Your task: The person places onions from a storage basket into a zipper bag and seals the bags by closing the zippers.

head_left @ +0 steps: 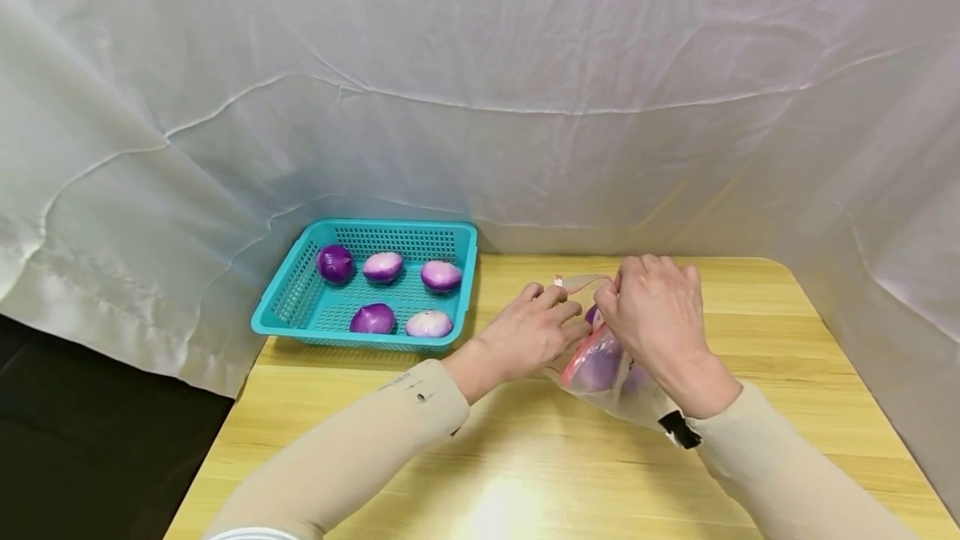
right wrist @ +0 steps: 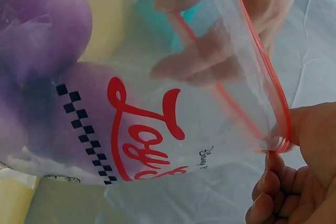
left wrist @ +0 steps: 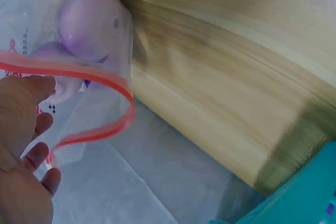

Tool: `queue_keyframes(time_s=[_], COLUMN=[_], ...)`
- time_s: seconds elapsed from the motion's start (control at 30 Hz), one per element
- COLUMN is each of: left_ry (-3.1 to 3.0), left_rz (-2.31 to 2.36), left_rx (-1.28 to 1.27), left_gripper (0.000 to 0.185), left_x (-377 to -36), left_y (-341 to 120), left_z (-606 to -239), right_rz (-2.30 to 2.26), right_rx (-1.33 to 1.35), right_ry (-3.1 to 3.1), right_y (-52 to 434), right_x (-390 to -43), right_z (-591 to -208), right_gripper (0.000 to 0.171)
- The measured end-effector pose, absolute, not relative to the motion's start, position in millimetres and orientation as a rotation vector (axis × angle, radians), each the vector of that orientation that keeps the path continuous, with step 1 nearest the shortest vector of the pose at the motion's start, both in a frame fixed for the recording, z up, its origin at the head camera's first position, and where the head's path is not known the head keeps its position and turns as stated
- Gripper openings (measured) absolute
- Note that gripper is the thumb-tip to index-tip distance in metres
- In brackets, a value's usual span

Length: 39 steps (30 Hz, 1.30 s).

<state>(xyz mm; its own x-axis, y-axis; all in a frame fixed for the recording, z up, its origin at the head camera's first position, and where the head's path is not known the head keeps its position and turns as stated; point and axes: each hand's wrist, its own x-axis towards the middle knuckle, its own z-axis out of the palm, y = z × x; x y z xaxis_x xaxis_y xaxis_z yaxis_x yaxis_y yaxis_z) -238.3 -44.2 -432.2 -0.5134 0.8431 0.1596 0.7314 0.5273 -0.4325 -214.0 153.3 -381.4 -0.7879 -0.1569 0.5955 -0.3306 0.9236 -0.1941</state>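
Note:
A clear zip bag point(head_left: 626, 408) with a red zip strip and printed red lettering holds several purple onions point(left wrist: 90, 24), seen through the plastic. My right hand point(head_left: 660, 327) pinches one end of its zipped edge between thumb and curled fingers, clearest in the right wrist view. At the bag's mouth is my left hand point(head_left: 534, 330), fingers spread and loosely bent. Its thumb touches the red strip in the left wrist view, and no pinch shows there. Through the film, the right wrist view shows left fingers point(right wrist: 194, 66) beside the mouth.
Left of the hands stands a turquoise basket point(head_left: 471, 261), holding several purple onions point(head_left: 372, 319) spaced apart. Both basket and bag are on a wooden table point(head_left: 495, 448). Pale curtains point(head_left: 480, 157) hang behind the table and along its right side.

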Motion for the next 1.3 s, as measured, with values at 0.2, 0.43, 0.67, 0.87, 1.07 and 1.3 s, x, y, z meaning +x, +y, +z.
queue_keyframes(time_s=[0.2, 0.43, 0.67, 0.87, 1.07, 1.3], left_ry=[-2.426, -2.461, -2.462, -2.46, -2.456, -2.471], left_rz=[0.313, 0.225, 0.179, 0.126, 0.123, 0.22], left_rx=[-1.232, -1.157, -1.13, -1.09, -1.03, -1.054], left_gripper=[0.018, 0.016, 0.012, 0.014, 0.01, 0.009], left_x=[-241, -243, -245, -246, -249, -252], left_y=[-57, -75, -93, -119, -160, -211], left_z=[-433, -433, -429, -418, -404, -391], right_rz=[0.349, 0.323, 0.318, 0.313, 0.317, 0.323], right_rx=[0.372, 0.383, 0.39, 0.391, 0.381, 0.376], right_ry=[-2.451, -2.431, -2.417, -2.426, -2.43, -2.442], right_y=[159, 163, 166, 167, 168, 169], right_x=[-213, -215, -214, -211, -208, -205], right_z=[-385, -391, -393, -394, -394, -393], right_gripper=[0.021, 0.021, 0.021, 0.023, 0.02, 0.018])
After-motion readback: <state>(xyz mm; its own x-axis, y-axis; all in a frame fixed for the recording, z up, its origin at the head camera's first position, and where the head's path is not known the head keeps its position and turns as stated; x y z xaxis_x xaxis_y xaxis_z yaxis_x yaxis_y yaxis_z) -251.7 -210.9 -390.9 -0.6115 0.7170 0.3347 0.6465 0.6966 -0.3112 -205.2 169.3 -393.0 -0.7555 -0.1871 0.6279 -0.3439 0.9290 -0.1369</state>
